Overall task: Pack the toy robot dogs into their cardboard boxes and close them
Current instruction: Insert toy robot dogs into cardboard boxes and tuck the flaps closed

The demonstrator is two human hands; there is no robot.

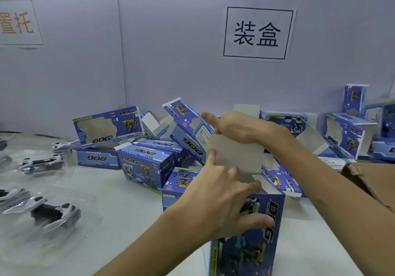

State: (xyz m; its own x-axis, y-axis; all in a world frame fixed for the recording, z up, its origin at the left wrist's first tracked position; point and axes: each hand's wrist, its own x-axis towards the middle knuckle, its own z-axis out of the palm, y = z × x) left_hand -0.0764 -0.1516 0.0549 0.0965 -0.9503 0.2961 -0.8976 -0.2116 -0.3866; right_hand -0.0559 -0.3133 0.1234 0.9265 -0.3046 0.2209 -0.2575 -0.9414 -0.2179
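left hand [224,207] grips box [256,245], right hand [237,128] pinches lid flap [235,158]; side tab [256,177] by left fingertips could snag the fold.

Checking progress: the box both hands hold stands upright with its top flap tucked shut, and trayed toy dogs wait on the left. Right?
Not shut: the head view shows the top flap raised open, the right hand holding it. The left hand holds the upright box; toy dogs wait left.
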